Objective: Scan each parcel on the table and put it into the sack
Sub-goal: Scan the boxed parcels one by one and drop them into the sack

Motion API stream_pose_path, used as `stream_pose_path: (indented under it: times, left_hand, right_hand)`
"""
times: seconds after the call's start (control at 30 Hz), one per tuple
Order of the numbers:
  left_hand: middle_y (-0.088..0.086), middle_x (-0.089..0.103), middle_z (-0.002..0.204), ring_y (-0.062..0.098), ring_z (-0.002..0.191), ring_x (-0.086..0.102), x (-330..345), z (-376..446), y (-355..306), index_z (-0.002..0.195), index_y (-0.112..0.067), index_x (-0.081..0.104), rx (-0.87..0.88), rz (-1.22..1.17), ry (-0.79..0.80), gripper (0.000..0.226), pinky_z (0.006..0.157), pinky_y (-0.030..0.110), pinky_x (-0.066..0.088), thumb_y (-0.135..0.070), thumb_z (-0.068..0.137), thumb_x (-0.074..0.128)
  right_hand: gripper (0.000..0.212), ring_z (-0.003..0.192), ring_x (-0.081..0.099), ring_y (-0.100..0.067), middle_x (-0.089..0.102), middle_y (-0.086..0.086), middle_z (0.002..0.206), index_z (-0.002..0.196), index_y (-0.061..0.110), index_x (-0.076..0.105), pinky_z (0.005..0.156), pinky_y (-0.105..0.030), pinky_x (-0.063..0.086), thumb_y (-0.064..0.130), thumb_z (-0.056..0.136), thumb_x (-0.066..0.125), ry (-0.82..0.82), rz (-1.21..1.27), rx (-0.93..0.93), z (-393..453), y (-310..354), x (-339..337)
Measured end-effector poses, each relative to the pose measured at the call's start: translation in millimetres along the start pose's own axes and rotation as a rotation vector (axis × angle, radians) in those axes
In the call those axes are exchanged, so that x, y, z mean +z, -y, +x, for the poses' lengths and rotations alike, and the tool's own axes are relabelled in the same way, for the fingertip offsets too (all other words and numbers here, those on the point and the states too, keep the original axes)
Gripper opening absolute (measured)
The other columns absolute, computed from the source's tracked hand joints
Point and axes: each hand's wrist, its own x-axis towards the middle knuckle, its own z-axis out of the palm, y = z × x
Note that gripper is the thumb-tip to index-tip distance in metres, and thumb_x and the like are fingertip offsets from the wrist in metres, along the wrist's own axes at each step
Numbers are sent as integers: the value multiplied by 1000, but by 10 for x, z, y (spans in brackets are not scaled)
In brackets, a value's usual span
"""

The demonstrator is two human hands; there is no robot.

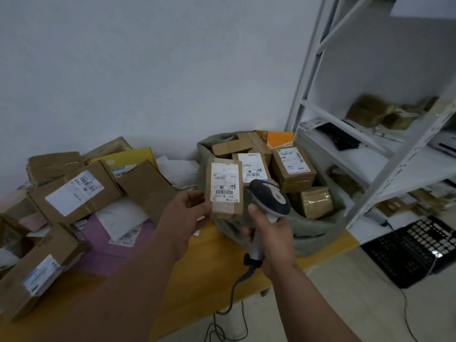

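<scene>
Both forearms reach forward over the yellow table [197, 272]. Left hand [183, 215] pinches a small labelled parcel [225, 187] upright, just before the open sack [311, 230]. Right hand [270, 240] grips the scanner [269, 201], head tilted toward the label.

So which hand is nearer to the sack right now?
Right. The right hand, gripping the scanner, overlaps the sack front rim; the left hand holds the small parcel just left of it.
</scene>
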Motion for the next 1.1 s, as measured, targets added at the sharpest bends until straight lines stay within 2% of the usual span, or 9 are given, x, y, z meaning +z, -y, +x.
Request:
stream_pose_path:
  times: [0.23,0.33,0.43,0.53,0.67,0.77,0.9,1.0,1.1]
  left_hand:
    - [1,70,110,15,101,67,782,162,19,108,-15,63,22,228,133,23,90,34,56,-21,88,72]
    - [-7,62,119,10,103,59,1168,289,115,118,-26,61,155,628,98,25,91,30,50,-32,94,62]
    - [-7,31,152,11,112,53,1484,438,250,144,-31,39,315,1099,168,45,90,22,41,-30,100,49]
    - [-3,10,161,22,125,49,1639,587,404,152,-32,21,232,1489,309,62,97,31,45,-26,98,49]
    - [3,55,122,23,106,57,1734,633,479,124,-23,55,18,1754,291,31,88,34,49,-28,95,48]
    - [-3,49,79,16,80,51,1739,619,404,79,-18,55,-94,1797,374,27,69,28,42,-40,95,49]
    - [-1,55,89,15,82,53,1791,603,167,103,-15,66,-273,1846,451,42,72,28,45,-54,91,53]
    - [0,54,89,15,83,52,1871,589,20,102,-15,65,-296,1848,481,41,70,27,42,-53,93,52]
    - [2,55,91,16,85,51,1894,561,-44,103,-10,66,-299,1839,489,45,71,28,40,-52,94,51]
  right_hand:
    - [23,67,65,-19,76,-10,86,110,9,71,57,-31,51,16,88,73,-18,64,42,411,182,-431]
    - [25,75,71,-21,78,-5,90,110,14,70,70,-37,57,15,86,76,-154,27,39,761,271,-838]
    - [47,102,70,-22,75,0,109,123,20,64,94,-46,56,21,80,82,-238,-108,-31,1069,409,-1242]
    - [40,104,67,-19,71,6,105,114,26,63,97,-46,54,22,79,82,-238,-298,-75,1273,489,-1528]
    - [34,100,68,-16,72,9,101,105,32,64,91,-48,57,27,77,83,-107,-436,-24,1485,415,-1683]
    - [62,94,70,-19,74,3,103,112,25,65,83,-47,60,55,59,78,-18,-563,67,1619,313,-1679]
    - [36,83,71,-23,73,-4,98,109,20,64,65,-33,56,37,80,77,16,-629,154,1782,329,-1666]
    - [46,93,69,-27,72,-3,102,115,21,62,84,-44,58,44,78,77,-32,-706,119,1859,337,-1630]
    - [47,102,65,-26,66,-2,107,121,20,58,89,-39,53,37,81,77,-22,-755,98,1899,370,-1597]
